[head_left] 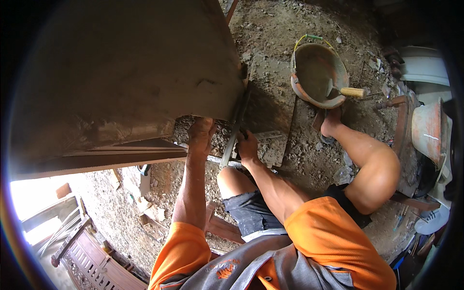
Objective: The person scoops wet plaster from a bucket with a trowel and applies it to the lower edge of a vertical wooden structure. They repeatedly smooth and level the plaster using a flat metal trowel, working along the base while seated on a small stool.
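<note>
**Both hands at the foot of the plastered wall**

We crouch on rubble-strewn ground, looking down at our own arms in orange sleeves. Our left hand [200, 137] is raised against the lower edge of the grey plastered wall [125, 72], fingers curled up onto that edge; we cannot tell whether it grips anything besides the wall itself. Our right hand [247, 147] lies just right of it, closed around a long metal straightedge [235, 133] that runs upright along the wall's right edge, its near end down between our two hands. A flat grey slab [270, 101] lies on the ground just beyond the right hand.

Farther off, to the right, an orange bucket [316, 72] sits on the dirt, smeared inside with grey mortar, and a trowel with a pale wooden handle [349, 92] rests across its near rim. Our bare right foot [331, 123] is planted just near of the bucket. A second orange bucket [427, 130] stands at the far right edge.
</note>
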The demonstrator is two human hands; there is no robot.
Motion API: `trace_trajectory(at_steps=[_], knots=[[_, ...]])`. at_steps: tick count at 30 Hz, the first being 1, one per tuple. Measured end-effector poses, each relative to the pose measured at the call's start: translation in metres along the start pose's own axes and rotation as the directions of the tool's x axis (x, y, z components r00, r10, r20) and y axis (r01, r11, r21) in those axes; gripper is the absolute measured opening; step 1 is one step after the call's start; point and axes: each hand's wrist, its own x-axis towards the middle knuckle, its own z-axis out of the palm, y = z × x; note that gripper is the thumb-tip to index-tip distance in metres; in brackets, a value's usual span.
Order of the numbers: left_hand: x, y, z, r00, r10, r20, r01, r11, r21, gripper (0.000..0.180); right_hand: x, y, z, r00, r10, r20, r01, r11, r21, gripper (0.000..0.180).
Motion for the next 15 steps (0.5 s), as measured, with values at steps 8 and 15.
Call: trace_trajectory(at_steps=[8, 15], knots=[[0.003, -0.005, -0.004, 1.0, 0.01, -0.005, -0.011, 0.999, -0.042, 0.084, -0.008, -0.016, 0.017, 0.974, -0.214, -0.073, 0.205, 0.971, -0.121, 0.031], [0.005, -0.012, -0.012, 0.999, -0.007, -0.049, -0.001, 0.987, -0.158, 0.068, 0.021, 0.002, -0.01, 0.99, 0.117, -0.082, -0.089, 0.953, 0.291, 0.03]])
